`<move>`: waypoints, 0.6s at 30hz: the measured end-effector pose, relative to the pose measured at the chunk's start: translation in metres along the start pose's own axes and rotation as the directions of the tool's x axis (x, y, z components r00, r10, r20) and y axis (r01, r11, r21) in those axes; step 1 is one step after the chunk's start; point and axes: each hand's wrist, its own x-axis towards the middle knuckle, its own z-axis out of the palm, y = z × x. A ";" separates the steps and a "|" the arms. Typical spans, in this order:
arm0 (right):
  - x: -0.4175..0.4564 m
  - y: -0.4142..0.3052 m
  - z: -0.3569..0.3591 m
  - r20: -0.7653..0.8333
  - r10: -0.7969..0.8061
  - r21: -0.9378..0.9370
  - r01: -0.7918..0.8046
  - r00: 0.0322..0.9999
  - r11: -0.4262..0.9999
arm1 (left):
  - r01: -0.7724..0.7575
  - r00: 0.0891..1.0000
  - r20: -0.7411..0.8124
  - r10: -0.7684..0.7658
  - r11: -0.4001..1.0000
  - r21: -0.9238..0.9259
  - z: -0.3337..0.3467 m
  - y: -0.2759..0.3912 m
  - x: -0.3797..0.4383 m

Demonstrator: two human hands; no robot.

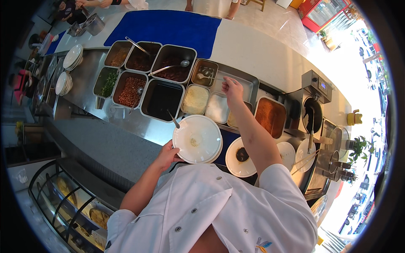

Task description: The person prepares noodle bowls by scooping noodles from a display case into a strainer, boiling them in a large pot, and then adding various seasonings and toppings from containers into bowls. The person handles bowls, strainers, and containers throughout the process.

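Note:
My left hand (167,156) grips the left rim of a white shallow bowl (204,131), with a small patch of pale yellowish granules at its centre. The edge of another white dish shows beneath it. In my right hand (232,91) is the thin handle of a small spoon (209,77). The spoon's bowl is over a small steel pan (205,68) of brownish liquid. Just nearer to me are pans of pale yellow granules (195,99) and white powder (217,108). My right forearm partly covers another pan of yellowish seasoning (234,119).
To the left are pans of dark sauce (161,98), peanuts (129,90) and chopped greens (108,83). A pan of red-brown powder (269,115) sits to the right. Beside my right arm lies a white bowl with dark sauce (232,161). A pot with a ladle (311,115) stands far right.

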 end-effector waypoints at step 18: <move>-0.184 -0.037 -0.076 0.267 -0.361 -0.586 0.448 0.894 0.675 | -0.019 0.998 0.066 0.014 0.998 0.067 -0.004 0.006 0.001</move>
